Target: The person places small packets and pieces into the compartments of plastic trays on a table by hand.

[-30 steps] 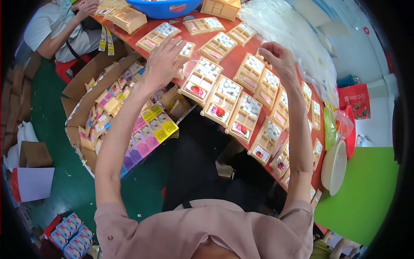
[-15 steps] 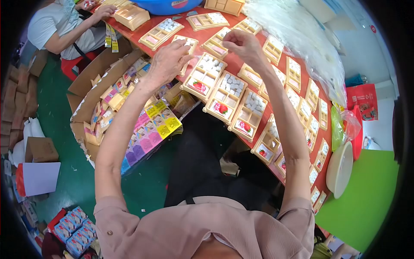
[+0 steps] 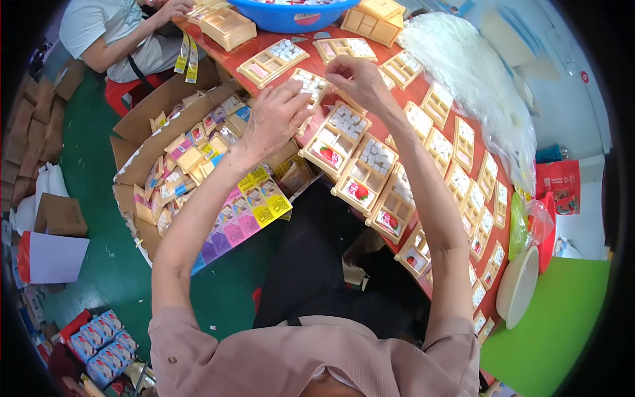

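Note:
My left hand (image 3: 272, 120) lies across the near left side of a pale-yellow divided tray (image 3: 311, 82) with white pieces in it. Its fingers are stretched forward and apart from the thumb, touching or just above the rim. My right hand (image 3: 360, 83) hovers to the right of that tray, thumb and fingertips pinched together. Whatever is in the pinch is too small to make out. Close below both hands stand trays with white pieces and strawberry pictures: one tray (image 3: 325, 155), another tray (image 3: 358, 192) and a third tray (image 3: 389, 221).
Many similar trays (image 3: 488, 173) cover the red table (image 3: 228, 59). A blue basin (image 3: 264, 16) and clear plastic sheeting (image 3: 456, 59) lie beyond. An open carton (image 3: 142, 225) of small packs stands left. A co-worker's arm (image 3: 135, 36) is at upper left; a cream basin (image 3: 519, 288) is right.
The whole view has shifted, with the table lower and further right. My right hand has come left, closer to my left hand, still pinched. My left hand stays at the same tray.

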A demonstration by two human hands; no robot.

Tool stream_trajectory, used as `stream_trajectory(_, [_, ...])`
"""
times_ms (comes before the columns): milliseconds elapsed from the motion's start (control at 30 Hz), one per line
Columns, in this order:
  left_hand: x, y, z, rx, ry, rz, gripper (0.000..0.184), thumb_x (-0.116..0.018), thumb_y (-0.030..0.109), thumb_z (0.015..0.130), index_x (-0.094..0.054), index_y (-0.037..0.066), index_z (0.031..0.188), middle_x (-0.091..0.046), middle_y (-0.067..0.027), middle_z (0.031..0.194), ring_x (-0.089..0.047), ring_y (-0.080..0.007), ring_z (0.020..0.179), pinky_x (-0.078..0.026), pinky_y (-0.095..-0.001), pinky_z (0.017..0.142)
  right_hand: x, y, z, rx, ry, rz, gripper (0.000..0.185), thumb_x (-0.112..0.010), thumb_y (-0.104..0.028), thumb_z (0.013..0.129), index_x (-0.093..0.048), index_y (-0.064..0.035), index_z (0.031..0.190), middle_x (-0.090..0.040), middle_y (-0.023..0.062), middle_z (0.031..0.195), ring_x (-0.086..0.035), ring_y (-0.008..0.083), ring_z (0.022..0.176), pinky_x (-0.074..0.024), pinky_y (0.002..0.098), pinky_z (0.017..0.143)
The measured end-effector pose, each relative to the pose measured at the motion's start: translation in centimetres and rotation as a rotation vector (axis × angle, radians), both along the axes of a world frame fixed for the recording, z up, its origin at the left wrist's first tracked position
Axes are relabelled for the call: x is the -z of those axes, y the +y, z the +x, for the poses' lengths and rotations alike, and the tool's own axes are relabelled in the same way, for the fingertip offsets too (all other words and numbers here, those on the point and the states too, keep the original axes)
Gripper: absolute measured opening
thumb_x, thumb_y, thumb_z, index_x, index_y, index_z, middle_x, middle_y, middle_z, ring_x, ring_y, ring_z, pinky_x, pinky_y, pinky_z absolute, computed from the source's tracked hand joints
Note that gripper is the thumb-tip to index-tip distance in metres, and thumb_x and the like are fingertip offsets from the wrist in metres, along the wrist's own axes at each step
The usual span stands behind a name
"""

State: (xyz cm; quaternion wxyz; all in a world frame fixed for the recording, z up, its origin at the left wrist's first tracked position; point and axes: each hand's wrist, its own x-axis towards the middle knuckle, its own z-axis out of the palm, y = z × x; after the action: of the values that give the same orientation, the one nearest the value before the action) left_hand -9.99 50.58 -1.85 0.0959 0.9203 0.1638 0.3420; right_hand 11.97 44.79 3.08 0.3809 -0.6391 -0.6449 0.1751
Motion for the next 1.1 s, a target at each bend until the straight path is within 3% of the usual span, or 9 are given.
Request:
stream_trajectory(67, [0.3,0.2,0.0,0.005,-0.045,0.030,0.028,-0.066,0.025,0.090,-0.067,0.005,0.109,-0.062,-0.0137,0.122,-0.059,-0.0305,0.114,-0.044,-0.0429,0.094,0.7,1.7,-0.8,-0.026,-0.010,0.019,0.017,-0.068,-0.013,0.089,-0.068,0.0021,0.097,-0.069,0.0065,0.083,-0.061,0.0134,0.076,-0.0499,0.0302,0.070])
stream_trajectory(100, [0.4,0.3,0.1,0.008,-0.068,0.049,0.026,-0.066,0.025,0.089,-0.066,0.006,0.107,-0.062,-0.0126,0.119,-0.059,-0.0296,0.112,-0.044,-0.0429,0.092,1.0,2.3,-1.2,-0.038,-0.050,0.059,0.017,-0.069,-0.011,0.087,-0.068,0.0023,0.097,-0.068,0.0105,0.083,-0.062,0.0190,0.077,-0.0501,0.0333,0.071])
stream_trajectory(200, [0.5,0.4,0.0,0.011,-0.088,0.059,0.023,-0.066,0.024,0.088,-0.066,0.007,0.103,-0.061,-0.0116,0.116,-0.059,-0.0288,0.110,-0.044,-0.0427,0.089,1.6,3.1,-1.6,-0.045,-0.262,0.013,0.016,-0.067,-0.010,0.086,-0.068,0.0018,0.096,-0.065,0.0143,0.084,-0.064,0.0264,0.078,-0.0496,0.0374,0.071])
stream_trajectory(300, [0.3,0.3,0.0,0.022,-0.075,0.029,0.022,-0.067,0.025,0.088,-0.065,0.007,0.102,-0.061,-0.0118,0.116,-0.059,-0.0291,0.109,-0.044,-0.0428,0.089,2.2,2.9,-1.8,-0.050,-0.423,0.141,0.014,-0.066,-0.010,0.086,-0.069,0.0014,0.093,-0.063,0.0174,0.085,-0.063,0.0339,0.083,-0.0486,0.0415,0.073])
stream_trajectory(400, [0.3,0.3,0.0,0.029,-0.077,0.005,0.024,-0.066,0.024,0.088,-0.066,0.007,0.105,-0.062,-0.0124,0.117,-0.060,-0.0299,0.108,-0.044,-0.0435,0.090,2.1,2.7,-1.8,-0.040,-0.338,0.082,0.014,-0.064,-0.010,0.087,-0.068,0.0007,0.095,-0.062,0.0181,0.089,-0.062,0.0370,0.086,-0.0480,0.0437,0.075])
stream_trajectory(500, [0.6,0.3,-0.1,-0.025,-0.139,-0.011,0.028,-0.065,0.022,0.090,-0.066,0.007,0.112,-0.063,-0.0135,0.120,-0.060,-0.0313,0.110,-0.045,-0.0438,0.093,1.8,2.0,-2.2,-0.041,-0.351,0.227,0.012,-0.062,-0.010,0.088,-0.066,0.0003,0.091,-0.061,0.0172,0.089,-0.062,0.0382,0.085,-0.0488,0.0463,0.075])
stream_trajectory(633, [0.2,1.1,-1.2,-0.090,-0.254,-0.088,0.033,-0.063,0.021,0.092,-0.065,0.006,0.121,-0.063,-0.0160,0.123,-0.058,-0.0340,0.116,-0.045,-0.0434,0.098,1.7,0.2,-3.1,-0.024,-0.346,0.154,0.012,-0.062,-0.009,0.088,-0.066,0.0008,0.092,-0.061,0.0174,0.089,-0.062,0.0381,0.086,-0.0484,0.0462,0.074])
stream_trajectory(1000, [0.8,-0.7,-4.6,-0.106,-0.214,-0.095,0.029,-0.069,0.018,0.088,-0.068,0.003,0.112,-0.065,-0.0163,0.121,-0.059,-0.0344,0.117,-0.047,-0.0440,0.097,1.5,-0.5,-3.4,-0.025,-0.259,0.186,0.011,-0.065,-0.008,0.084,-0.067,0.0004,0.091,-0.063,0.0157,0.090,-0.063,0.0353,0.086,-0.0492,0.0431,0.075])
stream_trajectory(1100, [0.7,-1.1,-4.6,-0.108,-0.233,-0.126,0.027,-0.071,0.017,0.086,-0.069,0.004,0.109,-0.066,-0.0156,0.118,-0.059,-0.0337,0.117,-0.047,-0.0441,0.096,1.1,-1.6,-4.5,-0.059,-0.163,0.116,0.013,-0.069,-0.010,0.086,-0.068,-0.0023,0.096,-0.063,0.0122,0.090,-0.063,0.0260,0.080,-0.0499,0.0372,0.070])
